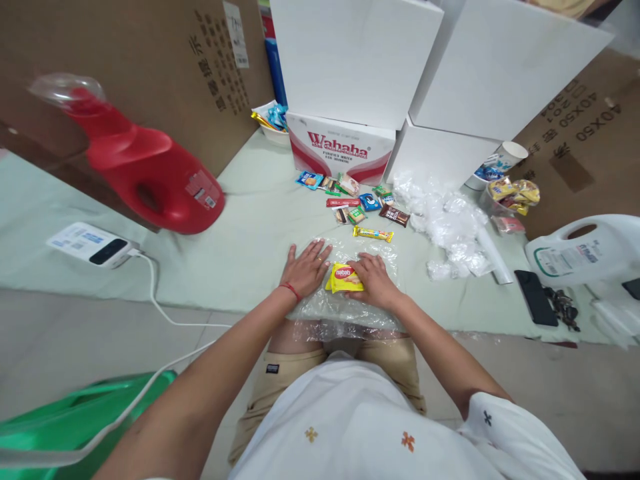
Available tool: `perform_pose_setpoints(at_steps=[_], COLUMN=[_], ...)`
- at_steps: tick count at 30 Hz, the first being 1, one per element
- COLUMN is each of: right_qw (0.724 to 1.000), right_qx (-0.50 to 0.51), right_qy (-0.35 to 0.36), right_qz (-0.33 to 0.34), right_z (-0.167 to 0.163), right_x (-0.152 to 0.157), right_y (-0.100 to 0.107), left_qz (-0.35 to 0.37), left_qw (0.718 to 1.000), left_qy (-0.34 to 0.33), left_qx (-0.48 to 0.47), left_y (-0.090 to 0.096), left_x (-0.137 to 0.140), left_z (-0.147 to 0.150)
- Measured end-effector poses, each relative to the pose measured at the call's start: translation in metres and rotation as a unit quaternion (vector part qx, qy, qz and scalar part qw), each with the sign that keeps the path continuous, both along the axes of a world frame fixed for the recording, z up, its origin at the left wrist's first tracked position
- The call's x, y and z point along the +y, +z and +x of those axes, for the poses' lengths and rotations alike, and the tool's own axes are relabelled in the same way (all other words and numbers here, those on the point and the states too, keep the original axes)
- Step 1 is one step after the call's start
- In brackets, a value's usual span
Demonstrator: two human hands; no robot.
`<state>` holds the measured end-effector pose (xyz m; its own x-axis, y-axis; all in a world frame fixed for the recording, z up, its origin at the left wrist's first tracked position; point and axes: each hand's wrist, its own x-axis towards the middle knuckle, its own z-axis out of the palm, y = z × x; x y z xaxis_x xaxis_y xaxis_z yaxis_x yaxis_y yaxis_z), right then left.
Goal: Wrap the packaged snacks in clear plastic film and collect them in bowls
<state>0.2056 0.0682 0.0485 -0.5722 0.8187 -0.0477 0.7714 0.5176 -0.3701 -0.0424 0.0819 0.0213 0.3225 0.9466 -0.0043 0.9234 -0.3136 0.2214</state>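
Note:
A clear plastic sheet (320, 303) lies on the cloth-covered table in front of me, its near edge hanging over the front. On it is a yellow Nabati wafer packet (345, 278). My right hand (375, 280) grips the packet's right end, fingers along the top and thumb at the near side. Left of the packet, my left hand (306, 268) rests flat with its fingers stretched out on the sheet's left side. Just beyond the hands is a yellow snack bar (373, 234). Several small wrapped snacks, among them a brown cocoa packet (395, 215) and a blue packet (370, 202), lie farther back.
Crumpled clear plastic (440, 220) and a plastic roll (494, 257) lie at the right, near a white jug (590, 250) and a black phone (536, 298). A red jug (150, 167) and a cabled white device (90, 245) are left. A Wahaha box (343, 148) stands behind.

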Motion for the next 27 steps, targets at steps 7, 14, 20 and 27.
perform_pose_setpoints(at_steps=[7,14,20,27], right_qw=[0.999,0.999,1.0,0.997], right_qx=[0.003,-0.024,-0.003,-0.022], right_qy=[-0.046,-0.026,0.002,-0.043], right_qz=[0.021,-0.008,0.021,0.057], right_z=[-0.006,0.003,0.003,-0.013], right_x=[-0.007,-0.004,0.0,-0.014], right_y=[0.0,0.004,0.004,0.012], left_qz=[-0.006,-0.003,0.088,0.074], left_qw=[1.0,0.999,0.986,0.994], left_qy=[0.006,0.044,0.105,-0.048], left_qx=[-0.024,-0.031,-0.09,-0.07], left_y=[0.001,-0.003,0.007,0.009], left_x=[0.002,0.006,-0.014,-0.039], left_z=[-0.003,-0.045,-0.064,-0.029])
